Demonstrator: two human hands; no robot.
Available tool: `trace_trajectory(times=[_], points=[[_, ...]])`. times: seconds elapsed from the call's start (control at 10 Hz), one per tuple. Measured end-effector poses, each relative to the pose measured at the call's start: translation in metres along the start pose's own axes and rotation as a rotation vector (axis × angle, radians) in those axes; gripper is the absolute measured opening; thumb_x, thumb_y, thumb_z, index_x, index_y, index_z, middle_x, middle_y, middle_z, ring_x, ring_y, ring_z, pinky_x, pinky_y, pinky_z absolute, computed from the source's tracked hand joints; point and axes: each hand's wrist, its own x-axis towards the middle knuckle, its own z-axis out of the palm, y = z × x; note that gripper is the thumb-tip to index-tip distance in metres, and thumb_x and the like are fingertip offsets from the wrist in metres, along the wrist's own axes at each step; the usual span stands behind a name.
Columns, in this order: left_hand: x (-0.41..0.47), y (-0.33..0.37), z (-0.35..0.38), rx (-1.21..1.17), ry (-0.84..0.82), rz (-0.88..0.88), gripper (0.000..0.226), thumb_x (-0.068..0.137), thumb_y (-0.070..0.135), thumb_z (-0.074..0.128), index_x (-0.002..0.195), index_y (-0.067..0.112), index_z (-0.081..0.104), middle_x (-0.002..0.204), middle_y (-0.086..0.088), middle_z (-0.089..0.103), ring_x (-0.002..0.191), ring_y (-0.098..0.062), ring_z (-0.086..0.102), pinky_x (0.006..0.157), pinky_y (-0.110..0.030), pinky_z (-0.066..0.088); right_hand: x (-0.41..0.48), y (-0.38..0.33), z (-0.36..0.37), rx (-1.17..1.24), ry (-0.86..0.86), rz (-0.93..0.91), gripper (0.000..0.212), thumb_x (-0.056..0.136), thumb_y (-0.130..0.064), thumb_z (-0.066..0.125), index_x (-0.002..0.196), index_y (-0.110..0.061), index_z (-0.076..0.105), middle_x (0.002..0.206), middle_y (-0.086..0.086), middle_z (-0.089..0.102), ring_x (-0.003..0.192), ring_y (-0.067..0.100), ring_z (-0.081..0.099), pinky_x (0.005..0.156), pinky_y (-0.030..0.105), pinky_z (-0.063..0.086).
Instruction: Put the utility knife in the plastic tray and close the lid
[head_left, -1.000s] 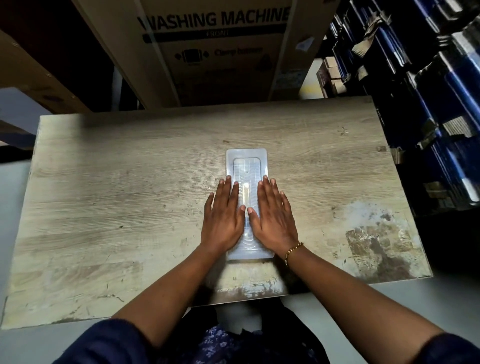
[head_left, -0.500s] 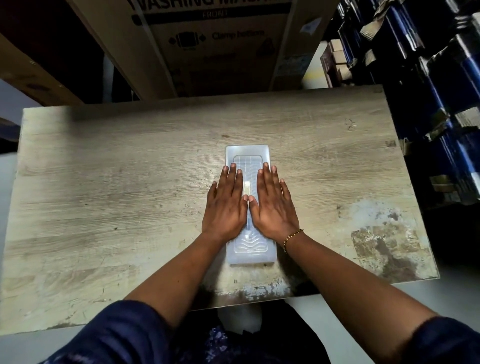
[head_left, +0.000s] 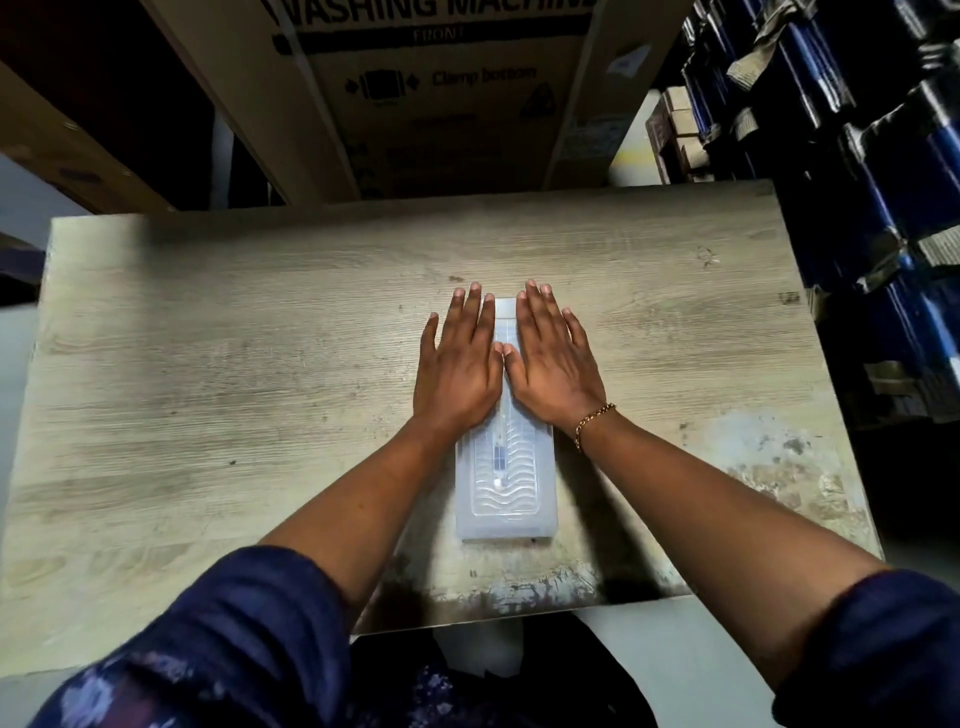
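Both flat palms have slid from the near half of the clear rectangular plastic tray lid (head_left: 505, 480) to its far end: left hand (head_left: 460, 358) and right hand (head_left: 553, 358) now leave the near portion uncovered.

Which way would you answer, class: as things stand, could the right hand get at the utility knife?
Probably not directly. The utility knife shows through the closed translucent lid of the plastic tray. The right hand lies flat on that lid, beside the left hand; the lid must open first.
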Motion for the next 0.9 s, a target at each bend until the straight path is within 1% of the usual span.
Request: trace_trajectory(times=[0.1, 0.3, 0.5, 0.7, 0.8, 0.9], points=[[0.005, -0.007, 0.008, 0.031, -0.018, 0.023, 0.063, 0.102, 0.038, 0.025, 0.161, 0.017, 0.016, 0.17, -0.003, 0.008, 0.156, -0.019, 0.004, 0.123, -0.048, 0.016, 0.002, 0.003, 0.005, -0.014, 0.0, -0.012, 0.07, 0.102, -0.042, 0.026, 0.161, -0.008, 0.012, 0.171, 0.008, 0.007, 0.158, 0.021, 0.003, 0.126, 0.043, 0.011], [0.005, -0.007, 0.01, -0.026, -0.026, 0.016, 0.064, 0.102, 0.037, 0.027, 0.161, 0.019, 0.012, 0.17, -0.001, 0.004, 0.156, -0.018, 0.001, 0.123, -0.046, 0.016, 0.004, 0.006, 0.012, 0.055, 0.012, -0.012, 0.07, 0.102, -0.041, 0.03, 0.162, -0.01, 0.009, 0.171, 0.008, 0.006, 0.158, 0.02, 0.002, 0.126, 0.039, 0.014], [0.004, -0.006, 0.01, -0.016, -0.028, 0.016, 0.064, 0.102, 0.037, 0.028, 0.161, 0.019, 0.011, 0.17, -0.001, 0.004, 0.156, -0.018, 0.001, 0.123, -0.047, 0.018, 0.004, 0.006, 0.014, 0.074, 0.024, -0.017, 0.07, 0.103, -0.042, 0.029, 0.162, -0.01, 0.009, 0.171, 0.007, 0.004, 0.158, 0.019, 0.0, 0.126, 0.04, 0.015], [0.005, -0.007, 0.009, 0.031, -0.043, 0.008, 0.064, 0.102, 0.038, 0.024, 0.162, 0.019, 0.01, 0.17, 0.0, 0.003, 0.156, -0.017, 0.0, 0.124, -0.047, 0.013, 0.003, 0.006, 0.01, 0.039, -0.011, -0.011, 0.07, 0.103, -0.043, 0.027, 0.162, -0.011, 0.007, 0.172, 0.006, 0.002, 0.158, 0.019, -0.001, 0.127, 0.041, 0.01], [0.003, -0.004, 0.0, 0.016, -0.042, 0.017, 0.065, 0.101, 0.038, 0.024, 0.162, 0.017, 0.01, 0.17, -0.001, 0.004, 0.156, -0.017, 0.001, 0.124, -0.047, 0.012, 0.0, 0.002, -0.001, 0.026, 0.011, -0.011, 0.072, 0.102, -0.046, 0.025, 0.162, -0.011, 0.006, 0.172, 0.006, 0.002, 0.158, 0.02, -0.001, 0.126, 0.042, 0.007], [0.0, -0.002, -0.008, 0.028, 0.001, 0.0, 0.066, 0.102, 0.041, 0.023, 0.162, 0.017, 0.01, 0.17, -0.002, 0.003, 0.156, -0.017, 0.0, 0.124, -0.047, 0.01, -0.007, 0.002, -0.005, 0.002, 0.039, -0.01, 0.073, 0.101, -0.048, 0.024, 0.162, -0.012, 0.004, 0.172, 0.005, 0.0, 0.158, 0.019, -0.002, 0.126, 0.041, 0.006]])
